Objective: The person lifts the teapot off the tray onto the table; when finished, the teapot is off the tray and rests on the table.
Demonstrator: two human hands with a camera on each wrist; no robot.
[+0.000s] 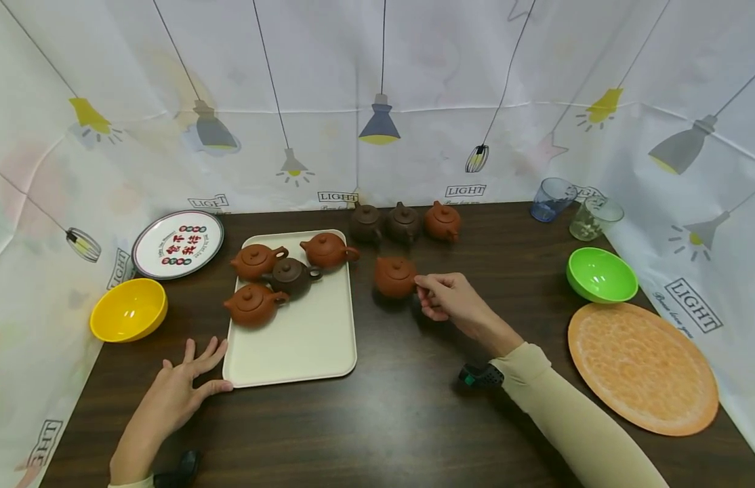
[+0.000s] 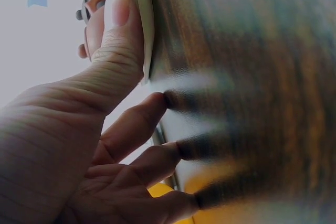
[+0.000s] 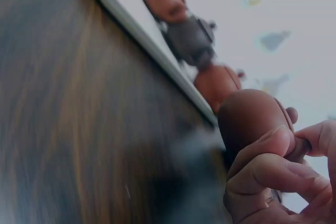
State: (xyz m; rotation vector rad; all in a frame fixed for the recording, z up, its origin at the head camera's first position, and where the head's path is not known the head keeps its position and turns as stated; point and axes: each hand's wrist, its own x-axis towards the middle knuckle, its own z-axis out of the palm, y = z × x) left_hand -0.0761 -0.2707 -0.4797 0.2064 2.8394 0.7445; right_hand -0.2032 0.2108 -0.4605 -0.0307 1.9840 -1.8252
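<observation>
My right hand (image 1: 453, 303) pinches the handle of a reddish-brown teapot (image 1: 394, 276), to the right of the cream tray (image 1: 310, 346). In the right wrist view that teapot (image 3: 252, 119) looks raised off the table, its handle between thumb and fingers. On the tray's far half stand three reddish-brown teapots, one at the back right (image 1: 329, 251), one at the left (image 1: 254, 262), one nearer me (image 1: 253, 305), with a dark brown teapot (image 1: 292, 276) among them. My left hand (image 1: 179, 390) lies spread at the tray's near left corner, its thumb touching the rim, other fingertips on the table.
Two dark teapots (image 1: 366, 222) and a reddish one (image 1: 442, 221) line the back edge. A yellow bowl (image 1: 129, 310) and printed plate (image 1: 178, 245) are at left. At right are a green bowl (image 1: 602, 275), round mat (image 1: 642, 369), blue glass (image 1: 552, 200) and clear glass (image 1: 595, 217).
</observation>
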